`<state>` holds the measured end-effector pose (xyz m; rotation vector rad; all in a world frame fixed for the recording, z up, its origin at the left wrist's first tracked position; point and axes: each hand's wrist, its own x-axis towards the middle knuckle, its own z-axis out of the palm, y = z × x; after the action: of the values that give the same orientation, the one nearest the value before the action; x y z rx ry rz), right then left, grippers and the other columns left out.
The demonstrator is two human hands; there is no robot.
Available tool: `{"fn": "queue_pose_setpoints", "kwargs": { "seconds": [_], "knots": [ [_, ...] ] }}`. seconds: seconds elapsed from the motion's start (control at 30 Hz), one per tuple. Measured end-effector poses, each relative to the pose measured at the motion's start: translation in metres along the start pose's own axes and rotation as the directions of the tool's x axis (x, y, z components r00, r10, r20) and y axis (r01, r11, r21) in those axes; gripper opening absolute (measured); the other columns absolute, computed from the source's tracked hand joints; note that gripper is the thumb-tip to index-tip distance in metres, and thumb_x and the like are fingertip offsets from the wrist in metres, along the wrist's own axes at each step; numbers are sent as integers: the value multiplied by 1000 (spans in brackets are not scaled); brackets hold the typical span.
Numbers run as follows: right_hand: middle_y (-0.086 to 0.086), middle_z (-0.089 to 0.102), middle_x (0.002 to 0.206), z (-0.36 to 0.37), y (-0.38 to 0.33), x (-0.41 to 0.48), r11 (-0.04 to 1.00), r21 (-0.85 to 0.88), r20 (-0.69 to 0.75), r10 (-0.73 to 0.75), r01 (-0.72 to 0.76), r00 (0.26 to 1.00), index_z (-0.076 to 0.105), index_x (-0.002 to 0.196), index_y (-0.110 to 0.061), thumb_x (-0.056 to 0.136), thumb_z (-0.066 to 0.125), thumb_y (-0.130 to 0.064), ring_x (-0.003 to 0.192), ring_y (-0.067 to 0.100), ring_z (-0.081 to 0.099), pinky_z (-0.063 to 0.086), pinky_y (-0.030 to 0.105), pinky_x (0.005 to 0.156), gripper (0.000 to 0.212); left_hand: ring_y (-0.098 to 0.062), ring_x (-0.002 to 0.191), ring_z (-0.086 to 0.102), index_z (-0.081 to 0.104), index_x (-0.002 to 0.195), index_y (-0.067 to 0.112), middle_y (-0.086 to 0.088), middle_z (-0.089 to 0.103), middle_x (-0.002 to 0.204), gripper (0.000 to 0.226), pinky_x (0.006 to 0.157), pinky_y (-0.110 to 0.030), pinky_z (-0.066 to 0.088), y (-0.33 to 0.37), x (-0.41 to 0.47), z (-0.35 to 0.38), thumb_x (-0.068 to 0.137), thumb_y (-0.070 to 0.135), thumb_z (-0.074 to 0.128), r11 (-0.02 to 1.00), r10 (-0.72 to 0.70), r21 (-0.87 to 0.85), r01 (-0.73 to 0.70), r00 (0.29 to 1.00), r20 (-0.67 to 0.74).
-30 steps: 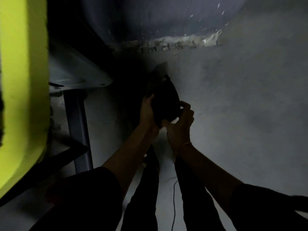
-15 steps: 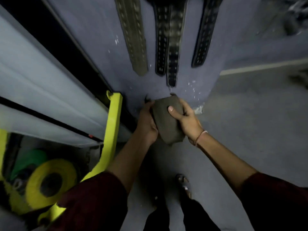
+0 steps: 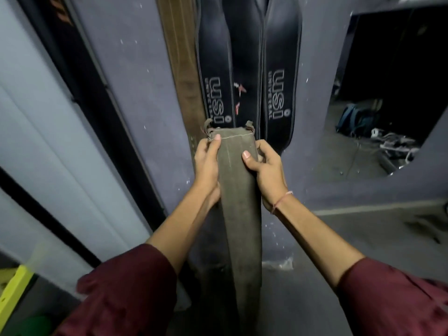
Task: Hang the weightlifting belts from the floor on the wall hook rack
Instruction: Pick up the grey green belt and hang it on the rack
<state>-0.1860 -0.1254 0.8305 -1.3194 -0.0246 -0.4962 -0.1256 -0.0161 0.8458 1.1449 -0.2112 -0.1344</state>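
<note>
A worn olive-grey weightlifting belt (image 3: 240, 202) hangs down from both my hands in front of the purple-grey wall (image 3: 145, 93). My left hand (image 3: 207, 161) grips its left edge near the frayed top end. My right hand (image 3: 266, 166) grips the right edge, thumb on the front face. Behind the top end hang a brown belt (image 3: 184, 69) and black belts (image 3: 278, 88) marked USI. The hook rack is out of view above the frame.
A grey panel with a black frame (image 3: 92, 98) runs along the left of the wall. A yellow frame (image 3: 12, 287) shows at the lower left. An opening on the right shows a dark room with a blue bag (image 3: 356, 118) and loose items on the floor.
I have risen from the floor with the grey belt. It was bunched low in both hands; now it hangs out long, its top end lifted in front of the hanging belts.
</note>
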Motion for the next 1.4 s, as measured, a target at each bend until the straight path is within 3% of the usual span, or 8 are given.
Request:
{"fn": "queue_pose_setpoints", "kwargs": {
  "seconds": [0.3,0.53,0.67,0.8,1.0,1.13,1.27,1.4],
  "knots": [
    [12,73,99,18,-54,24,991,33,25,-134,133,991,65,109,7,91,62,-3,89,17,70,59,29,79,21,-21,87,66,55,110,11,-8,70,96,15,82,-41,57,95,10,41,101,3,48,953,303,-20,-302,951,65],
    [15,76,100,7,33,-33,991,-85,34,102,-99,994,73,98,-4,86,66,1,102,40,69,59,31,76,14,-20,85,68,56,119,6,-9,71,95,20,77,-38,58,144,21,40,102,5,47,931,366,-27,-365,929,61],
    [14,73,100,43,-55,21,989,-52,59,-134,137,989,66,109,8,89,62,4,88,17,70,59,29,76,21,-26,91,66,57,113,9,-11,70,97,16,91,-53,53,149,23,38,101,4,48,923,384,-35,-382,916,117],
    [13,71,110,60,-96,31,967,-18,66,-254,256,965,60,117,5,86,65,6,98,18,69,58,31,87,32,-30,93,67,54,117,-4,-17,70,98,20,92,-58,53,149,21,38,100,6,50,939,342,-18,-343,933,109],
    [6,76,98,45,3,-28,999,-8,-111,-50,50,993,66,103,-4,91,60,2,98,27,70,59,26,77,15,-22,83,69,55,117,-1,-12,70,92,20,73,-38,61,166,26,25,102,12,50,976,216,-34,-213,970,112],
    [1,72,92,73,-37,-8,983,-5,-165,-180,181,970,64,99,-5,93,56,4,87,9,67,55,21,74,13,-25,100,69,56,125,-3,-17,70,111,35,85,-35,59,163,17,19,103,24,50,943,282,101,-317,922,264],
    [8,70,95,93,-90,27,952,-9,-178,-303,307,936,64,102,-2,93,55,3,91,16,66,57,32,83,14,-13,117,63,49,135,10,-5,64,128,37,101,-28,51,127,2,0,101,23,53,869,383,196,-455,868,317],
    [11,66,85,109,-109,70,970,-8,-273,-238,245,932,64,84,-9,91,58,-7,79,20,64,56,40,73,10,-6,110,66,58,127,12,2,70,118,35,98,-25,51,56,-15,-32,93,14,65,891,299,259,-372,912,281]
  ]
}}
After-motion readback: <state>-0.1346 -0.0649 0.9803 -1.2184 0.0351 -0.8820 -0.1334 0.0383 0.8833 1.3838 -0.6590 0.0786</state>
